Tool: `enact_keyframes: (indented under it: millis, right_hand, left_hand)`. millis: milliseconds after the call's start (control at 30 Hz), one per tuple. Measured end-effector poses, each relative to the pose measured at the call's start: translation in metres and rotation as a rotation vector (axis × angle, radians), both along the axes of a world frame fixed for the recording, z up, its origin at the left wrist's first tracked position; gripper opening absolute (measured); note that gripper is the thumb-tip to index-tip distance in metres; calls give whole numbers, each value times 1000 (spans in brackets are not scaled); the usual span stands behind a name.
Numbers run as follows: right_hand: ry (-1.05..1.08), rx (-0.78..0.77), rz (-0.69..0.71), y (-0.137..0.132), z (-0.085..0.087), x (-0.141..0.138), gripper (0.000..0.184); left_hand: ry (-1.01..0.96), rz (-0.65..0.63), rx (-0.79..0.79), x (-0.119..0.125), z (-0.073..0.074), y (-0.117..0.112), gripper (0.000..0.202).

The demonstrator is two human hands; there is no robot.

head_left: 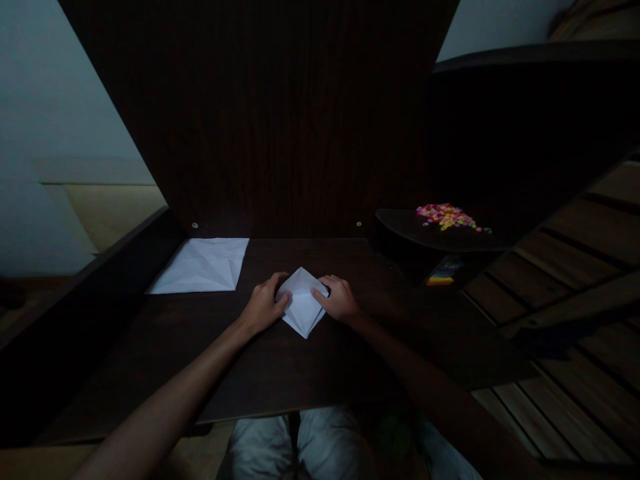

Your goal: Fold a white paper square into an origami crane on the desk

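A white sheet of paper folded into a diamond (302,303) lies at the middle of the dark wooden desk, one point toward me and one away. My left hand (266,301) grips its left corner, thumb on top and fingers around the edge. On the opposite corner, my right hand (339,298) holds it the same way, its thumb pressed on the upper face. A crease runs across the paper between the thumbs, and layered edges show at the lower right. The fingertips under the paper are hidden.
Creased white paper (205,265) lies at the desk's back left, beside a raised side panel (85,287). A small curved shelf (400,223) at the right bears a pile of colourful little pieces (447,217). A tall dark panel (280,120) closes off the back.
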State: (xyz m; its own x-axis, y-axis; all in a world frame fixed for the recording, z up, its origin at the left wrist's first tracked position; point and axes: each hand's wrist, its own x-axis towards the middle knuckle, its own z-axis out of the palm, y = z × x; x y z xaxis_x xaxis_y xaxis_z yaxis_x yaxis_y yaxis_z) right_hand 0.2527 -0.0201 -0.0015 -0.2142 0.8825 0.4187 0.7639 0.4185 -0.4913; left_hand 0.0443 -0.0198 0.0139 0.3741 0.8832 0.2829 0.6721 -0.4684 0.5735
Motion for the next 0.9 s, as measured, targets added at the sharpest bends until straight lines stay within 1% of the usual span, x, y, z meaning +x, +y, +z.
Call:
enact_keyframes:
  millis: [133, 267, 533, 700, 900]
  right_hand:
    - [-16, 6, -69, -3, 1, -1, 17]
    - [-32, 8, -139, -5, 1, -2, 23]
    - [-23, 41, -189, -7, 1, -4, 24]
    - [-1, 18, -147, -8, 3, -3, 25]
    - [111, -7, -5, -12, 7, 2, 25]
  left_hand:
    - [-14, 37, -19, 1, -1, 0, 40]
    - [-47, 23, -25, 1, -1, -1, 38]
    - [-80, 19, -46, 4, -1, -2, 38]
    - [-81, 59, -27, 3, -1, -1, 33]
    - [-19, 110, -6, 2, 1, -2, 30]
